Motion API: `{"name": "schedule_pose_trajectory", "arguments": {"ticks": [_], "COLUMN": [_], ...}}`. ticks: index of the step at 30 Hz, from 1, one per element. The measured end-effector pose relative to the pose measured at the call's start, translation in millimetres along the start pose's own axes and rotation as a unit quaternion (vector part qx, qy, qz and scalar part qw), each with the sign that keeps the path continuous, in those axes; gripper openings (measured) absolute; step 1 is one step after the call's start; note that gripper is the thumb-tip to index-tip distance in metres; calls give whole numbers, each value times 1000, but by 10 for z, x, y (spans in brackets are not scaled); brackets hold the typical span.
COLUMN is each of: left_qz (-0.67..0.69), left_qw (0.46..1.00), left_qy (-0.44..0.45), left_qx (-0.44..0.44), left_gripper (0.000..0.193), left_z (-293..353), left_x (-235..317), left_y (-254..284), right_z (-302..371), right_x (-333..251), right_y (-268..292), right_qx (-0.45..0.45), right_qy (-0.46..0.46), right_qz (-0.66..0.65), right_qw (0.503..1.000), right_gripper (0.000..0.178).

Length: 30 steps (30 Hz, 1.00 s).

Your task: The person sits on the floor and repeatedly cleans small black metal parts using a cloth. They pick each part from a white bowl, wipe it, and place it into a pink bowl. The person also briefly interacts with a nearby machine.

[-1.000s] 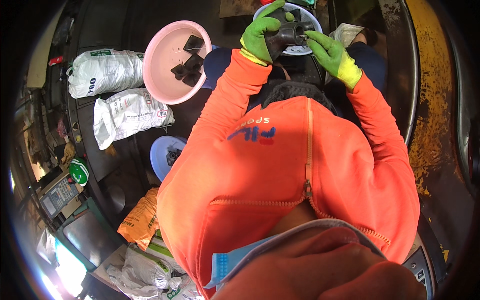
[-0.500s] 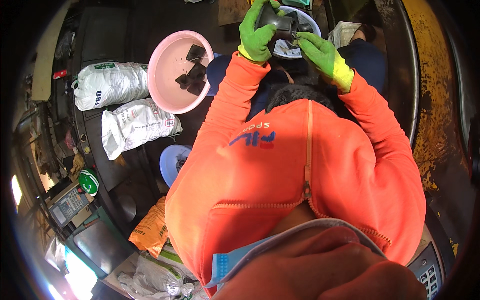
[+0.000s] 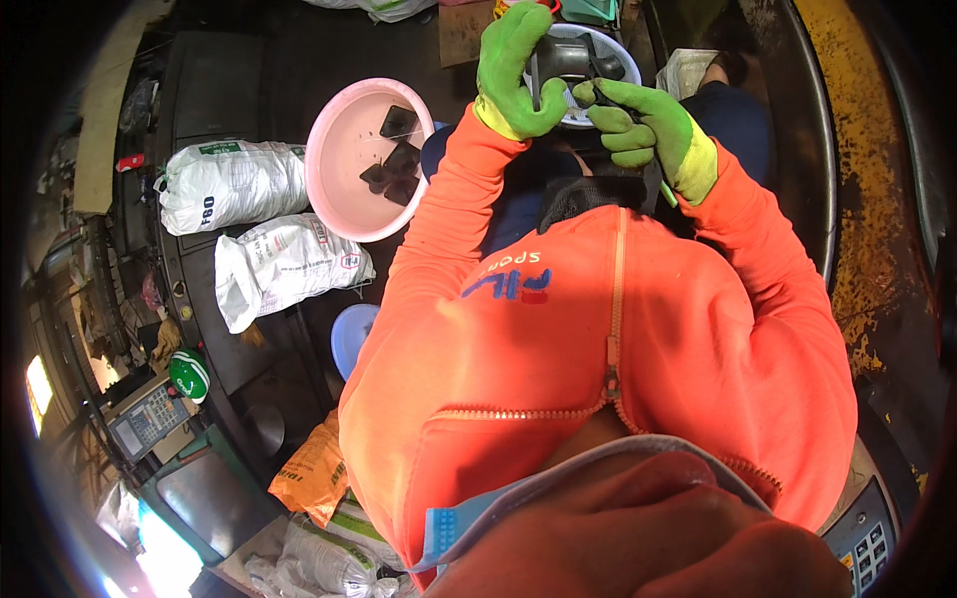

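Observation:
My left hand (image 3: 517,80) wears a green glove with a yellow cuff and is closed around the edge of a black moulded plastic part (image 3: 564,57). The part has a rounded body and a flat flange, seen nearly edge-on. My right hand (image 3: 653,130), gloved alike, is bent close to the part's right side. Its fingers are closed on a slim dark tool (image 3: 600,78), mostly hidden by the glove. Behind the part stands a bluish-white basket (image 3: 630,62). A pink basin (image 3: 321,184) with several black plastic pieces (image 3: 401,159) stands to the left.
Two white sacks (image 3: 234,184) lie left of the basin. A blue bowl (image 3: 351,339) shows beside my left sleeve, above an orange bag (image 3: 311,468). A green helmet (image 3: 188,375) and a keypad panel (image 3: 150,424) are at far left. A yellow worn metal edge (image 3: 865,199) runs along the right.
My left hand has turned the black part, so its flange now shows edge-on. My right fingers have curled and shifted slightly down and right. The whole view has moved a little.

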<state>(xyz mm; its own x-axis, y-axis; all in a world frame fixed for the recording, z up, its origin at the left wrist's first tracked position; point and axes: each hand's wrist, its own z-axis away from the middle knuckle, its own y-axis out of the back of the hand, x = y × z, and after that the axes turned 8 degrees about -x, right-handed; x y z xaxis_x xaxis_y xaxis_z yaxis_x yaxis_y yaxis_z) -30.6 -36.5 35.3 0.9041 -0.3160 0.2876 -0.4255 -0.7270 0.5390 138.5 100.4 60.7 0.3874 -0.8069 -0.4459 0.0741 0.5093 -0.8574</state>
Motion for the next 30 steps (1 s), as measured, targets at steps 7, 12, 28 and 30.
{"name": "schedule_pose_trajectory", "arguments": {"ticks": [7,12,28,30], "left_qz": [124,475,736,756], "left_qw": [989,849,535,516], "left_qy": [54,229,373,360], "left_qx": [59,36,185,182], "left_gripper": [100,104,58,56], "left_z": [41,82,141,99], "left_x": [71,314,312,347], "left_y": [-181,-301,-286,-274], "right_z": [-81,-140,-72,-66], "right_x": [-122,-284,-426,-428], "right_y": [37,126,330,316], "right_qx": [57,156,42,43], "right_qy": [120,185,319,302], "right_qz": [116,471,814,829], "right_qw": [984,848,485,469], "right_gripper": [34,35,28,28]}}
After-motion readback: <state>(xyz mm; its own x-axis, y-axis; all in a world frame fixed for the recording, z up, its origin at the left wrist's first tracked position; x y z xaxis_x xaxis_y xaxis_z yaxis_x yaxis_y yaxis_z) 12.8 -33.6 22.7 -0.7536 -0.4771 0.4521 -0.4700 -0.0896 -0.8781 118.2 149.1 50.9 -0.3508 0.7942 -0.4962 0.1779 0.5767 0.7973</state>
